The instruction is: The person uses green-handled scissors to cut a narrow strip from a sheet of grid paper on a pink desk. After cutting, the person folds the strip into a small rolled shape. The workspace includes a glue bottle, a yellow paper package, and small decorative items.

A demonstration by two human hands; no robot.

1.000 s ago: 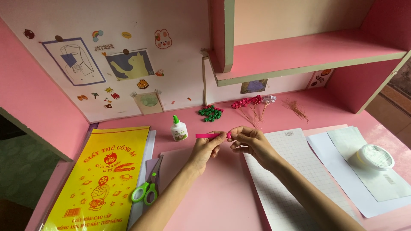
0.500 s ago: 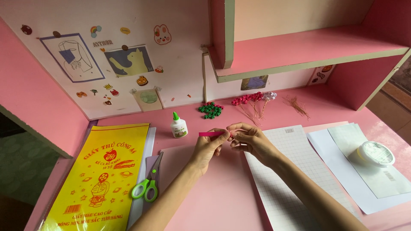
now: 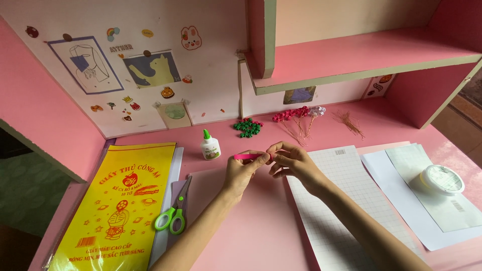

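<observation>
Left hand (image 3: 243,172) and right hand (image 3: 291,161) pinch a pink paper strip (image 3: 247,156) between closed fingertips, held level above the desk for handling. Glue bottle (image 3: 210,146) stands just beyond the left fingers; scissors (image 3: 173,213) lie nearer the wrist.

Pink paper strip (image 3: 247,156) in my fingers: thin, matt. Yellow paper pack (image 3: 113,211) at lower left: glossy plastic wrap. Scissors (image 3: 173,213): green plastic handles. Glue bottle (image 3: 210,146): smooth white plastic. Grid sheet (image 3: 346,200) at lower right: matt paper. Desk (image 3: 251,236): painted pink, smooth, slight sheen.
</observation>
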